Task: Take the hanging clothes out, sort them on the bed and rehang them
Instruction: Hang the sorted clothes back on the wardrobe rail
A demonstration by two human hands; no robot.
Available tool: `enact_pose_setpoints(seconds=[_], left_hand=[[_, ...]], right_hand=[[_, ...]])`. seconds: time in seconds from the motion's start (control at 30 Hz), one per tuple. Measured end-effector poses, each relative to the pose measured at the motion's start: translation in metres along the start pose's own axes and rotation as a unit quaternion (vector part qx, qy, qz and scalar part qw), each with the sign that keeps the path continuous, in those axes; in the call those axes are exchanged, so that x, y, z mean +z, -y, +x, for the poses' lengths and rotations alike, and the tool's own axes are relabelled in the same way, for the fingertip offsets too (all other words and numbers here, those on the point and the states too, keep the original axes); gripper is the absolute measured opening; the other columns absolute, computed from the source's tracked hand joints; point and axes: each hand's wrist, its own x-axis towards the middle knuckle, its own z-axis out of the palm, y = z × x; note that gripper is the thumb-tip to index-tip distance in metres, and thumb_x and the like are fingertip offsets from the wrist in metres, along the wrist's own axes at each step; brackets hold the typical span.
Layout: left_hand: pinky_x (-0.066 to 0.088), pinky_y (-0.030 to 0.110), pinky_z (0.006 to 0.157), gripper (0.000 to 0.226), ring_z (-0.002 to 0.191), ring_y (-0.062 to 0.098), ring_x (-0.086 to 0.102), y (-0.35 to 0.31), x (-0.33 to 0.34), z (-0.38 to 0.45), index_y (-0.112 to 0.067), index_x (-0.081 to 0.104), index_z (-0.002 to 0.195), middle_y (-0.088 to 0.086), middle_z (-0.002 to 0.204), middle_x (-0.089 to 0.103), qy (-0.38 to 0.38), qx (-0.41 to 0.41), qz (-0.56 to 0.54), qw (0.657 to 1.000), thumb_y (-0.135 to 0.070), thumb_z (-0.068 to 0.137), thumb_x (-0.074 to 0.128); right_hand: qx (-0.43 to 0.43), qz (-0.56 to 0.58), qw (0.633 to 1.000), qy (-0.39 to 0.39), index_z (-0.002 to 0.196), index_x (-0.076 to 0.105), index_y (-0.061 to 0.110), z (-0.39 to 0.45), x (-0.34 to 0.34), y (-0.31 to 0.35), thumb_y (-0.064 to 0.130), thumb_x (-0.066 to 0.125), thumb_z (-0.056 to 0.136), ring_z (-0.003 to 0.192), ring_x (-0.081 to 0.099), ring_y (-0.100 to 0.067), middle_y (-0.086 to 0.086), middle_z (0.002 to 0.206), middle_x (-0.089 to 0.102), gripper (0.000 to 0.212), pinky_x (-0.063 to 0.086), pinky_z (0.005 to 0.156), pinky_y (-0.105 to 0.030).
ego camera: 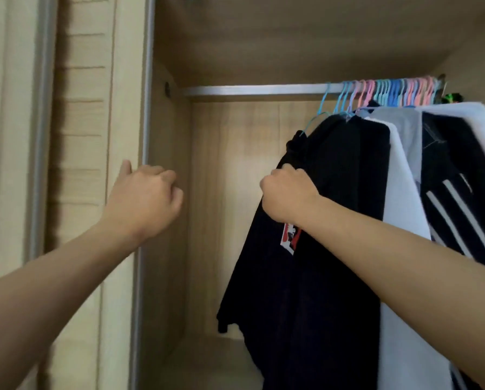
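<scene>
Because the black garment [320,220] is soft cloth draped on a thin blue hanger [318,115], it will likely sag, swing and slide off the hanger's shoulder if pulled by the fabric alone. It hangs at the left end of the packed row of clothes, toward the right end of the closet rail [252,90], with the left stretch of the rail bare. The right hand [287,192] is clenched on a bunch of its fabric near the shoulder, fingers curled into the cloth. The left hand [145,201] hovers near the edge of the sliding door [95,136], fingers curled in and gripping nothing. The garment looks light; the surer hold is probably the hanger's hook at the rail, lifting it clear while the other hand steadies the cloth. Just beside it hang a white garment [404,192] and a dark striped one [458,204], crowded closely enough that neighbouring hangers [390,90] may snag.
</scene>
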Motion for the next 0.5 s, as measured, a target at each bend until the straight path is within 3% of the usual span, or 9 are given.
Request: enact_pose_setpoints(seconds=[0.07, 0.1, 0.2, 0.33, 0.43, 0.5], left_hand=[[0.051, 0.042, 0.073, 0.029, 0.082, 0.037, 0.063, -0.012, -0.02, -0.041, -0.013, 0.058, 0.074, 0.011, 0.077, 0.062, 0.025, -0.01, -0.014, 1.0, -0.032, 0.087, 0.04], [0.05, 0.04, 0.069, 0.026, 0.084, 0.036, 0.062, -0.019, -0.029, -0.062, -0.015, 0.056, 0.074, 0.009, 0.078, 0.062, 0.048, -0.008, 0.005, 0.999, -0.032, 0.089, 0.041], [0.047, 0.037, 0.07, 0.025, 0.092, 0.031, 0.063, -0.05, -0.057, -0.127, -0.019, 0.059, 0.085, 0.003, 0.091, 0.064, 0.148, -0.062, 0.025, 0.987, -0.035, 0.092, 0.04], [0.049, 0.035, 0.073, 0.019, 0.091, 0.03, 0.062, -0.107, -0.089, -0.225, -0.024, 0.054, 0.083, 0.002, 0.095, 0.063, 0.332, -0.163, -0.008, 0.929, -0.032, 0.093, 0.04], [0.052, 0.034, 0.074, 0.02, 0.091, 0.028, 0.064, -0.131, -0.129, -0.317, -0.026, 0.06, 0.087, -0.001, 0.093, 0.064, 0.408, -0.213, -0.038, 0.887, -0.033, 0.095, 0.043], [0.053, 0.034, 0.07, 0.022, 0.087, 0.025, 0.065, -0.142, -0.163, -0.384, -0.027, 0.063, 0.091, -0.003, 0.092, 0.066, 0.451, -0.251, -0.062, 0.854, -0.037, 0.097, 0.044]], right_hand=[[-0.054, 0.069, 0.994, 0.059, 0.069, 0.047, 0.012, -0.029, -0.009, 0.011, 0.005, 0.046, 0.085, 0.076, 0.048, -0.022, -0.006, 0.08, 0.052, 0.017, 0.039, 0.06, -0.033], [-0.082, 0.11, 0.987, 0.078, 0.071, 0.051, 0.012, -0.046, -0.012, 0.016, 0.005, 0.045, 0.086, 0.075, 0.052, -0.023, -0.006, 0.079, 0.053, 0.017, 0.041, 0.058, -0.032], [-0.151, 0.24, 0.953, 0.108, 0.079, 0.062, 0.013, -0.106, -0.011, 0.025, 0.011, 0.042, 0.09, 0.074, 0.062, -0.027, -0.005, 0.082, 0.061, 0.023, 0.053, 0.061, -0.035], [-0.208, 0.321, 0.9, 0.209, 0.081, 0.068, 0.013, -0.2, 0.022, 0.046, 0.012, 0.043, 0.091, 0.08, 0.066, -0.026, -0.005, 0.092, 0.066, 0.027, 0.059, 0.072, -0.042], [-0.253, 0.335, 0.854, 0.307, 0.091, 0.067, 0.013, -0.268, 0.044, 0.073, 0.012, 0.043, 0.094, 0.084, 0.062, -0.024, -0.004, 0.101, 0.065, 0.024, 0.055, 0.071, -0.035], [-0.292, 0.352, 0.819, 0.347, 0.082, 0.061, 0.013, -0.318, 0.051, 0.091, 0.012, 0.042, 0.098, 0.075, 0.054, -0.021, -0.004, 0.096, 0.061, 0.025, 0.043, 0.062, -0.03]])
